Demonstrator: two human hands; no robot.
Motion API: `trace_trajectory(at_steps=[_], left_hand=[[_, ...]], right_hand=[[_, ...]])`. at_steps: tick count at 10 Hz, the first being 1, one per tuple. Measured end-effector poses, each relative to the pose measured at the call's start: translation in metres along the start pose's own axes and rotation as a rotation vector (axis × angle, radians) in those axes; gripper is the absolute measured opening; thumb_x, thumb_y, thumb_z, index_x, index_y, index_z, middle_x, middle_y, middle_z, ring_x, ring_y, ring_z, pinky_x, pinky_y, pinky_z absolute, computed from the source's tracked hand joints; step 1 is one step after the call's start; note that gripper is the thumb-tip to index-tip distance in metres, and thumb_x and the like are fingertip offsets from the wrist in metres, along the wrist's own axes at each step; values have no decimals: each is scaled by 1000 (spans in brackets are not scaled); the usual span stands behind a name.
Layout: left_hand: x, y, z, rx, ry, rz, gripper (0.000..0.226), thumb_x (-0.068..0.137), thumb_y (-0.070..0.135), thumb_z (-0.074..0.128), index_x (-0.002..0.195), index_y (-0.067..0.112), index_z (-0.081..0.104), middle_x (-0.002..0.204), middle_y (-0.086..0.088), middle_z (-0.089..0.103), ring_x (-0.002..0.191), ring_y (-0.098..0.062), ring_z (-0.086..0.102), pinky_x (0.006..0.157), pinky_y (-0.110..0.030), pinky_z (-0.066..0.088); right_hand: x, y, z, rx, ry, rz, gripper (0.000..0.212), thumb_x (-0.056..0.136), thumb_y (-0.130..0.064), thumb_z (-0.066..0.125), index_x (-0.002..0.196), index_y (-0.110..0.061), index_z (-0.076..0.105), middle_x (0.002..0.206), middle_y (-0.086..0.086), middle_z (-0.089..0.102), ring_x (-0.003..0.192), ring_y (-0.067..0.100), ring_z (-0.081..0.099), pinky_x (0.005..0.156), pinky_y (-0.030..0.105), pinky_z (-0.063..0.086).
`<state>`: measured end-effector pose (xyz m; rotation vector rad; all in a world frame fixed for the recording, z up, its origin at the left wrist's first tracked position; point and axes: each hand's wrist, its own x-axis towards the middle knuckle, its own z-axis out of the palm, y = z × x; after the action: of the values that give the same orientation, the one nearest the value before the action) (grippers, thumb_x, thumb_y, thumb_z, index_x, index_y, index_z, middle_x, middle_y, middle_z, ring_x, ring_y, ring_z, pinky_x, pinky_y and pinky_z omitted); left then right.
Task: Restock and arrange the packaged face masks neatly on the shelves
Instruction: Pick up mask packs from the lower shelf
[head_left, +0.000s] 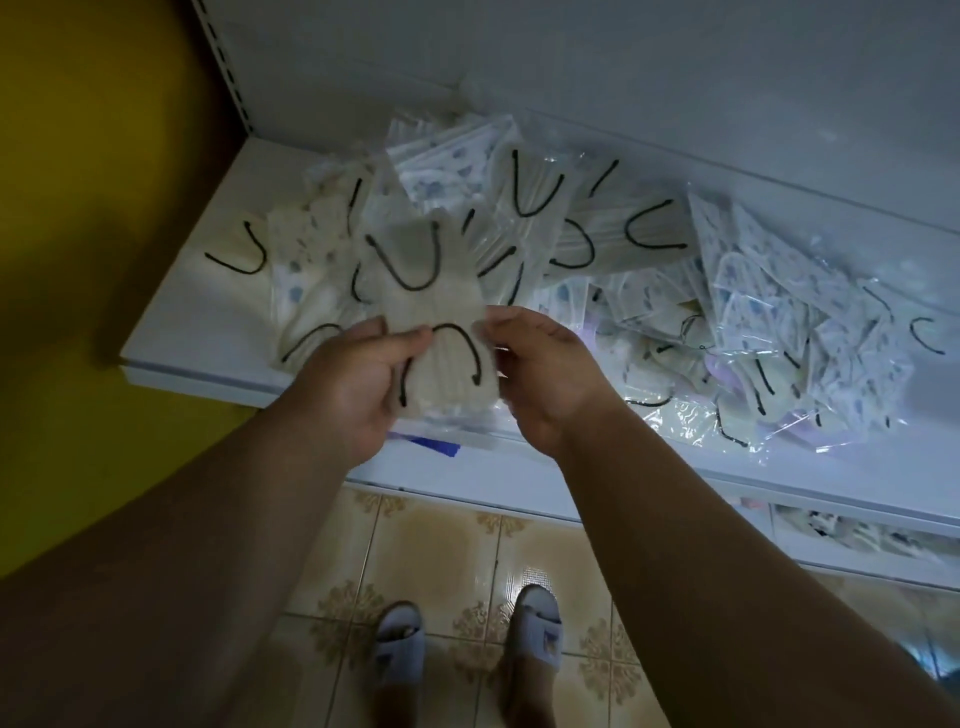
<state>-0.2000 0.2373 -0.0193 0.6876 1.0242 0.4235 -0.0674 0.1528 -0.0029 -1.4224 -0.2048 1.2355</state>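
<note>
Left hand (347, 382): fingers curled, gripping cream mask packet (434, 332) | Right hand (540, 371): pinching packet's right edge | Packet: held above white shelf (171, 332), before loose mask pile (649, 291)

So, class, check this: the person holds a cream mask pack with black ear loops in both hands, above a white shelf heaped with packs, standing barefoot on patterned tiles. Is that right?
One detail is wrong: the person is not barefoot. The head view shows pale slippers on the patterned tiles. The rest holds: left hand and right hand hold the cream mask pack above the white shelf.
</note>
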Motion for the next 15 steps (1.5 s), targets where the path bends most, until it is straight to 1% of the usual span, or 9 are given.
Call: trace_trajectory(at_steps=[1,3,4,6,8,9,10,13,15], left_hand=[[13,7,-25,261,321,98,9,89,18,71,96,13,69,101,-13,73,95,-34,70,88,-47,57],[35,4,-50,502,312,61,16,89,7,66,79,16,58,93,-15,62,90,-33,60,76,-37,48],[36,7,-52,558,315,87,4,91,5,62,90,9,61,101,-16,64,98,-36,63,91,-44,55],[36,17,-48,602,442,165,24,93,7,53,113,18,59,107,-13,64,98,-35,61,93,-48,54],[43,7,-23,545,367,188,22,92,4,52,111,13,59,93,-7,62,75,-21,54,63,-26,45],[45,0,-13,523,339,218,22,91,4,53,109,15,60,92,-6,64,74,-17,54,62,-23,43],[48,-5,-9,533,332,204,25,88,6,54,111,14,60,103,-18,67,86,-28,61,77,-36,51],[53,-14,-2,646,403,220,12,88,4,50,79,9,44,73,-6,46,69,-21,45,63,-29,38],[57,-12,-6,587,372,149,2,89,7,54,92,8,55,80,-9,56,75,-23,53,64,-29,42]], right_hand=[[31,10,19,-214,284,107,18,91,-30,69,95,-13,69,87,13,67,82,30,67,78,37,55],[72,25,44,-355,431,158,68,73,-40,79,120,-9,42,87,3,66,74,20,64,71,33,55],[83,26,45,-273,455,150,19,85,-17,65,102,-17,57,81,-2,59,65,16,56,56,20,47],[54,6,20,-267,662,-139,9,85,-12,53,82,-8,60,70,4,55,66,22,49,63,33,43],[79,-37,1,-505,655,-22,16,89,-21,59,101,-12,64,81,3,58,72,22,58,65,31,50],[95,-42,4,-413,628,51,46,95,-16,58,139,-7,48,120,11,60,83,19,51,46,21,44],[101,-45,12,-776,564,133,60,94,-21,64,149,-21,39,144,9,50,106,21,59,73,24,55],[101,-54,17,-990,613,146,38,97,-21,58,134,-11,55,137,11,54,130,31,48,109,41,37],[107,-44,12,-953,533,120,22,92,-16,67,112,-9,63,100,7,61,104,28,63,84,31,49]])
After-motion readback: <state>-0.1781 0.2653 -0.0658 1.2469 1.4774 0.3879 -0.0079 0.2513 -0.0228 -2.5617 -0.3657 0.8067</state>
